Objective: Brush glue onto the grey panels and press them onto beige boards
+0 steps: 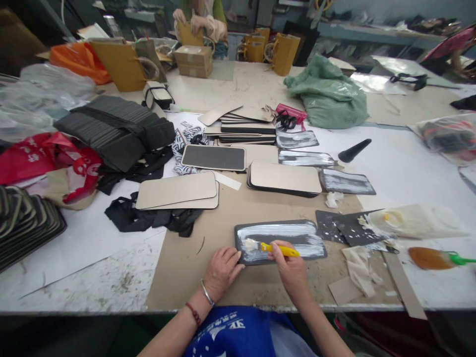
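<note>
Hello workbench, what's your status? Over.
Right hand holding yellow brush on dark panel. Left hand at panel's near left corner. Panel streaked white; dark scraps beside its right end.

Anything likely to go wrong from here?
1. The left hand is at the dark panel's left end, close to the bristles of the brush in the right hand; white coating might get on it.
2. The speckled dark pieces lie right by the panel's right end; an overrunning stroke could mark them.
3. The amber bottle lies on its side; it might leak if open, which I can't tell.
</note>
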Action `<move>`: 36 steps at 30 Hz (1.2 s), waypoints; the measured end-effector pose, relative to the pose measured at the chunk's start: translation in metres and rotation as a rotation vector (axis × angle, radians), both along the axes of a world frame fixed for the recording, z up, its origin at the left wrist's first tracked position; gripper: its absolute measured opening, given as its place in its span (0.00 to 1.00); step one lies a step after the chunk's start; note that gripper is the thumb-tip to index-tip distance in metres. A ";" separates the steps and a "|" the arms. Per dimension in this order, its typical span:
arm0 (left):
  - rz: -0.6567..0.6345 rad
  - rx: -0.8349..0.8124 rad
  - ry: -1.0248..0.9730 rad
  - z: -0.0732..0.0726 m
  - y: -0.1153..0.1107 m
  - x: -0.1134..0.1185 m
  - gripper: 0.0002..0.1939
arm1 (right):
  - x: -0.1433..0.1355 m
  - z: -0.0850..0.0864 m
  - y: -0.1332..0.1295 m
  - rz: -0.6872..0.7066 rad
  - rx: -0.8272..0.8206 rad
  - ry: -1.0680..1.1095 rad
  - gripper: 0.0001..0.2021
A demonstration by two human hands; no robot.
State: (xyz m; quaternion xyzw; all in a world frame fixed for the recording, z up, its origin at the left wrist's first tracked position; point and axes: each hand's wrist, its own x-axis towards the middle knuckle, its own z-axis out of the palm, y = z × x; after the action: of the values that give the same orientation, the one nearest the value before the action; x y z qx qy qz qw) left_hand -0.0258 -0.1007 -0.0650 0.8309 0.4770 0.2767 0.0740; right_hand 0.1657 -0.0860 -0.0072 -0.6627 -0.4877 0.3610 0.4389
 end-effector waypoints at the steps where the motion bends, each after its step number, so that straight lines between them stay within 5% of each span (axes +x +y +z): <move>1: 0.003 -0.002 -0.008 0.000 0.000 0.000 0.11 | 0.008 0.001 -0.001 -0.036 0.009 -0.052 0.18; 7: 0.023 -0.037 -0.061 -0.001 -0.002 0.002 0.10 | 0.014 0.017 -0.012 -0.074 0.009 -0.022 0.18; 12: 0.014 -0.031 -0.046 -0.004 -0.002 0.000 0.10 | 0.005 0.003 -0.016 -0.014 -0.053 0.035 0.19; 16: 0.012 -0.024 -0.029 -0.004 -0.001 0.000 0.10 | 0.070 -0.004 -0.009 -0.238 -0.084 -0.141 0.23; 21: 0.012 -0.036 -0.042 -0.003 -0.002 -0.001 0.10 | 0.146 0.008 -0.008 -0.427 0.002 -0.506 0.23; 27: 0.165 -0.213 -0.210 0.003 -0.007 0.007 0.14 | 0.111 0.028 -0.015 -0.110 0.427 -0.801 0.11; 32: 0.348 -0.376 -0.251 0.002 -0.006 0.024 0.18 | 0.066 0.013 -0.022 0.255 0.557 -0.832 0.08; 36: 0.369 -0.399 -0.182 0.005 -0.006 0.029 0.20 | 0.059 0.000 -0.026 0.292 0.553 -0.831 0.09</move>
State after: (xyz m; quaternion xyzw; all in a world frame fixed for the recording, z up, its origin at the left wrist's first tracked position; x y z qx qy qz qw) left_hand 0.0037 -0.1067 -0.0596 0.6708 0.6565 0.2599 0.2269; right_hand 0.2247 -0.1122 -0.0075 -0.5344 -0.7853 -0.0176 0.3121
